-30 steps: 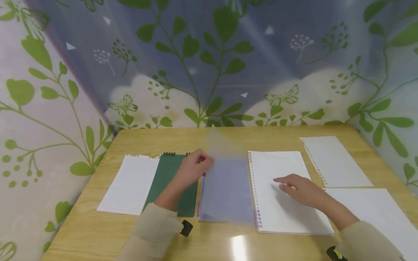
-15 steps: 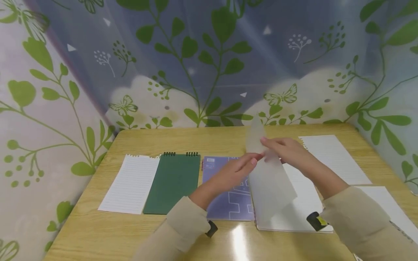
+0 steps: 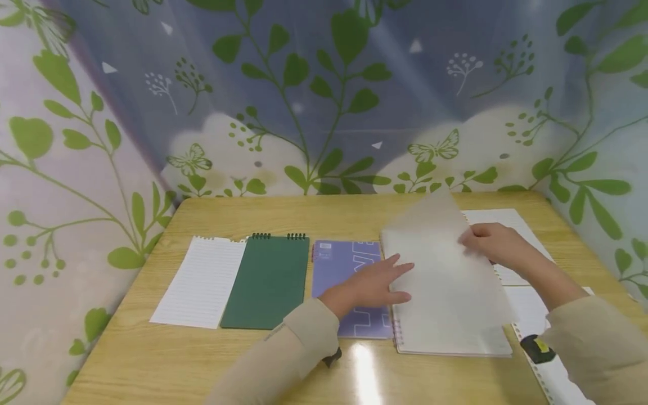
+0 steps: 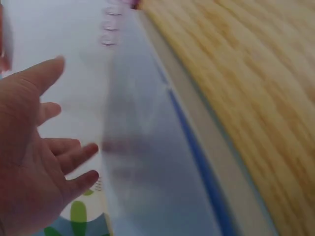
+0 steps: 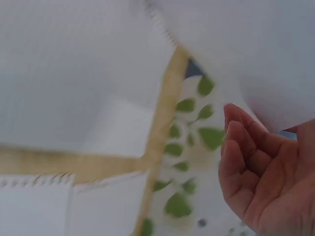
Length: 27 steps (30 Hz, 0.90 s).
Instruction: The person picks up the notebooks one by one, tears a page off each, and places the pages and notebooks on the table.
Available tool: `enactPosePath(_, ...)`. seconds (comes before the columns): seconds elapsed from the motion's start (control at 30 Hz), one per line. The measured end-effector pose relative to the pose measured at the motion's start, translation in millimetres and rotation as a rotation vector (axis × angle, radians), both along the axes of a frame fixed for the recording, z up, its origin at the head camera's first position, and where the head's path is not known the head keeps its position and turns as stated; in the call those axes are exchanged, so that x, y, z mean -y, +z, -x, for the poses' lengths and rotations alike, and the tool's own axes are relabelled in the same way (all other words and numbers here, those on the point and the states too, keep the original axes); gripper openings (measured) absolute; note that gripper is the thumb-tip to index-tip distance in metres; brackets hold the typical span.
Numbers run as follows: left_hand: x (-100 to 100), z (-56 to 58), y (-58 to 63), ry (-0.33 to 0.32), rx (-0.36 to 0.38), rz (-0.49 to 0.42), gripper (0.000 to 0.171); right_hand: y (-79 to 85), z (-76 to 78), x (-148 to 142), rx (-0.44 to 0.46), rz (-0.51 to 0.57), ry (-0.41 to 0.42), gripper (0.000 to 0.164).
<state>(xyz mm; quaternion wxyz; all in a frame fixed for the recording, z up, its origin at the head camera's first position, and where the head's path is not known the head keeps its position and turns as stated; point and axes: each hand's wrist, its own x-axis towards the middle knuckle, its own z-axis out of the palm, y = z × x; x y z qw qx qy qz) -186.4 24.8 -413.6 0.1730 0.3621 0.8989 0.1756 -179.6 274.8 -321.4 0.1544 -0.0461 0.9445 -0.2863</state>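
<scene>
A spiral notebook lies open, its purple cover (image 3: 331, 275) to the left of the coil (image 3: 397, 332) and white pages (image 3: 486, 350) to the right. My right hand (image 3: 496, 244) pinches the outer edge of a translucent sheet (image 3: 440, 281), which is lifted and slants over those pages. In the right wrist view the sheet (image 5: 266, 59) curves between thumb and fingers. My left hand (image 3: 372, 284) is over the purple cover with fingers spread, fingertips close to the coil, holding nothing; the left wrist view shows this hand (image 4: 44, 147) beside the bound edge.
A green top-spiral notepad (image 3: 265, 284) lies left of the notebook, beside a torn lined sheet (image 3: 197, 284). Torn white sheets (image 3: 498, 216) lie at the right, partly behind my right arm. A patterned curtain (image 3: 314, 101) rises behind the wooden table (image 3: 162, 360).
The translucent sheet has swung from over the purple cover to over the white pages. My left hand has let it go; my right hand has taken it and moved right.
</scene>
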Motion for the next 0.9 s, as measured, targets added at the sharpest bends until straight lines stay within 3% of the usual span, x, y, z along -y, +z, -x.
enactPosePath(0.13,-4,1.3,-9.9,0.007,-0.059,0.168,0.072,-26.6,2.8,-22,0.097,0.007,-0.054,0.039)
enactPosePath(0.27,-9,1.8,-14.6,0.002,-0.121,0.247,0.075,-52.8,1.2,-34,0.158,0.013,-0.124,0.032)
enactPosePath(0.4,-13,1.4,-16.0,-0.001,-0.15,0.31,0.076,-75.1,-2.3,-39,0.154,-0.024,-0.149,0.025)
enactPosePath(0.53,-17,0.7,-15.2,0.014,-0.121,0.334,0.076,-89.4,-3.5,-40,0.09,-0.121,-0.156,0.026)
enactPosePath(0.7,-20,-1.2,-14.1,0.03,-0.106,0.343,0.075,-96.2,-6.9,-34,0.002,-0.239,-0.135,0.04)
enactPosePath(0.9,-22,-6.0,-9.4,0.05,-0.075,0.347,0.075,-110.8,-22.9,-15,-0.289,-0.493,0.006,0.019)
